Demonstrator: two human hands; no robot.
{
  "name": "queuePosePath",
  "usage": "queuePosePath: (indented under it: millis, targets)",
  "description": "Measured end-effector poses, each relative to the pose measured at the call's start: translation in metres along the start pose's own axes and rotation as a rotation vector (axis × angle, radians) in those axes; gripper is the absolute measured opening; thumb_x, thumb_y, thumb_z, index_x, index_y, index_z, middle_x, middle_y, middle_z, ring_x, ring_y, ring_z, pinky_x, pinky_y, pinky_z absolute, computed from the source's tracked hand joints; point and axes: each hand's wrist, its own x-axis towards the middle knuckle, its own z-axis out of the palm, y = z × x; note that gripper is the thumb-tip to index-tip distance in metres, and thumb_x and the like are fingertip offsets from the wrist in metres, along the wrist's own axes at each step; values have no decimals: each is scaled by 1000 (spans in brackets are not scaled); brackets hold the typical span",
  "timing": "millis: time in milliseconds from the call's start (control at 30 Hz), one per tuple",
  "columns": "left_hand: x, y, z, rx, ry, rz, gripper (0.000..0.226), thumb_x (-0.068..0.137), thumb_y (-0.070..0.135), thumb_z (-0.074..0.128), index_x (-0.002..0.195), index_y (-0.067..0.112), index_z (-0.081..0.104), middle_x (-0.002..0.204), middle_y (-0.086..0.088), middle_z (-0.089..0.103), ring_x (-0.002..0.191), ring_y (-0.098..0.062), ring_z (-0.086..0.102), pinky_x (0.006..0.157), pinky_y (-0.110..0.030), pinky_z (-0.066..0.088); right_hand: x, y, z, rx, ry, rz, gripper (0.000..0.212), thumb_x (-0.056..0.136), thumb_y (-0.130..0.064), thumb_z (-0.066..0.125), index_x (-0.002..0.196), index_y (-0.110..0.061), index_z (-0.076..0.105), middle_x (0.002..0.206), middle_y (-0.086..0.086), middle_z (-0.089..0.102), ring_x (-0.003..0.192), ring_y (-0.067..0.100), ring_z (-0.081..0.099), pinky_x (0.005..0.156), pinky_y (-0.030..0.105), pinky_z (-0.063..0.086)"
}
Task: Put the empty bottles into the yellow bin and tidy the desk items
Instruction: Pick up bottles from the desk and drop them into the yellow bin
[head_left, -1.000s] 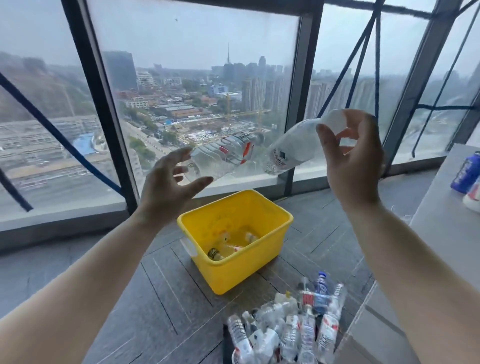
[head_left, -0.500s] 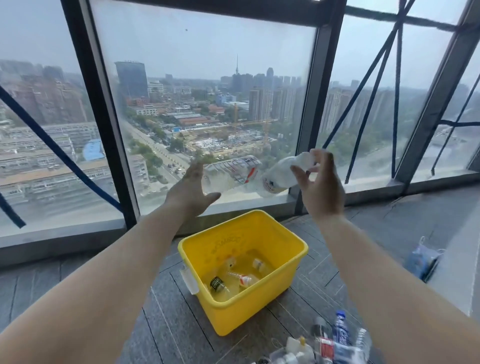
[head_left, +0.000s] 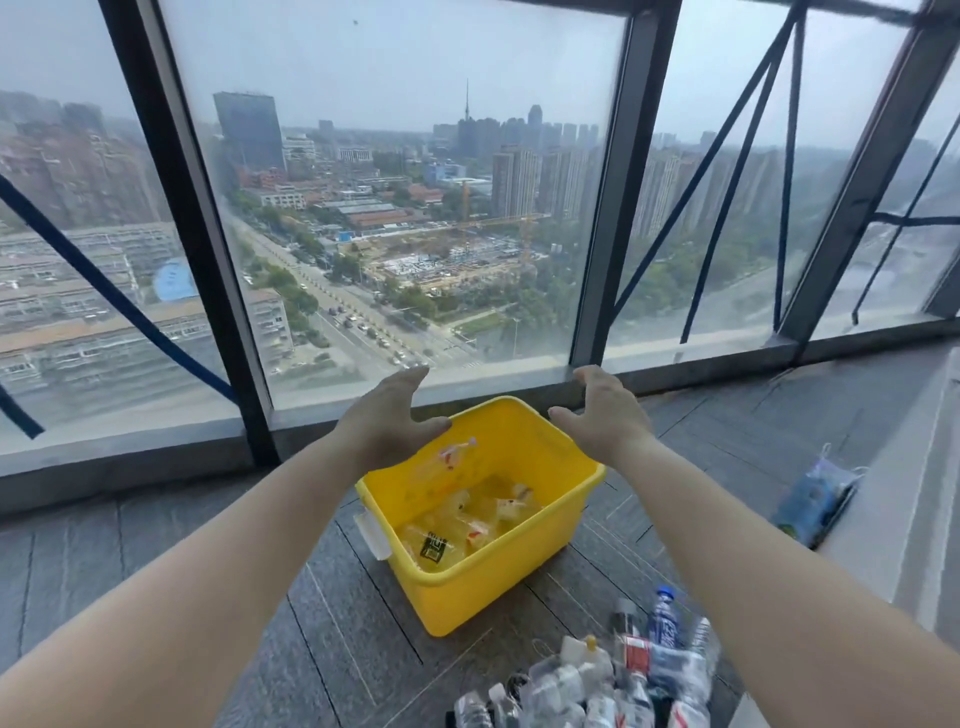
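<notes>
Left hand (head_left: 389, 421) and right hand (head_left: 605, 415) hover wide open and empty over the yellow rectangular plastic bin (head_left: 483, 597).
Both hands have their fingers splayed above the bin's far rim and grip nothing, a pose I read as letting go so bottles drop inside. One clear plastic bottle with a red label (head_left: 447, 460) shows blurred high against the inner wall, which I take to be falling. About four more clear empty bottles (head_left: 467, 525) lie on the bin's bottom, too smeared to count surely. The single bin stands on the floor near a heap of well over ten clear bottles (head_left: 597, 680), likely to keep reaches short. One blue plastic bag (head_left: 813, 499) leans against the grey surface (head_left: 930, 519).
</notes>
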Motion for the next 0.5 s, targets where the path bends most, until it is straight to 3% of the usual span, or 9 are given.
queuePosePath:
  millis: [267,500]
  targets:
    - [-79,89,-27,-89,115,196,64,87,42,62,143,21,38,146,0,42,133,-17,40,105,-35,36,-98,6,-90,50,107,-83,60,89,-38,60,138,-13,37,138,8,48,125,27,46,99,41,44]
    - [-151,190,-9,-183,145,374,63,86,41,64,142,25,38,147,0,40,133,-16,40,103,-33,36,-213,45,-174,-48,226,-101,59,90,-41,57,139,-14,37,142,5,44,131,23,39,104,37,37]
